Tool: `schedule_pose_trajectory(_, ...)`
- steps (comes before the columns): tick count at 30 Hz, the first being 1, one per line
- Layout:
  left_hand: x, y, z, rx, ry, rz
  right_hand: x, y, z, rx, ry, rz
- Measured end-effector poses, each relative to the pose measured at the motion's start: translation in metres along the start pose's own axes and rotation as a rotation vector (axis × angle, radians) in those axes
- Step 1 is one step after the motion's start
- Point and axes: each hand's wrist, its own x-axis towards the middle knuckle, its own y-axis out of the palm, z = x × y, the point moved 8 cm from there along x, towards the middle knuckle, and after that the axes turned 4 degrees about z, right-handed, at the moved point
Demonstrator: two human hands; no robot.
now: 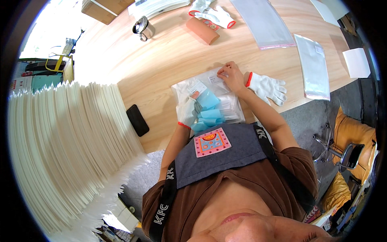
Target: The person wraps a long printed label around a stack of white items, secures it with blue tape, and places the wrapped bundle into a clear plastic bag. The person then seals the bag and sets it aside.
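My left hand (187, 111), in a white glove with red cuff and bare fingertips, closes around a light blue label strip (208, 100). The strip hangs in loops toward my apron, and a white label (197, 87) shows at its upper end. Under both hands lies a stack of clear plastic bags (181, 86) at the table's near edge. My bare right hand (231, 76) has its fingertips pinched together at the edge of another white label (215, 79), which lies against the top bag. Whether that label is fully stuck down cannot be seen.
A white glove (268, 88) lies right of my right wrist. A tall white stack (72, 157) and a black phone (137, 120) are at left. Farther back are a metal cup (143, 29), a brown curved piece (202, 31), more gloves (215, 17) and clear bags (264, 24).
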Motion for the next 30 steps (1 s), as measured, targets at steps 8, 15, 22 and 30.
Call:
schedule_pose_trajectory(8, 0.004, -0.003, 0.004, 0.068, 0.059, 0.017, -0.01, 0.01, -0.018, 0.589, 0.355, 0.154)
schedule_pose_trajectory(15, -0.007, 0.006, -0.005, 0.053, 0.027, 0.071, -0.005, 0.033, -0.049, 0.689, 0.416, 0.277)
schedule_pose_trajectory(22, -0.004, -0.005, -0.004, 0.05, 0.033, 0.085, -0.01, 0.005, -0.02, 0.841, 0.282, 0.215)
schedule_pose_trajectory(30, -0.052, 0.043, -0.071, -0.099, 0.235, 0.4, -0.071, -0.02, 0.064, 0.526, -0.233, 0.736)
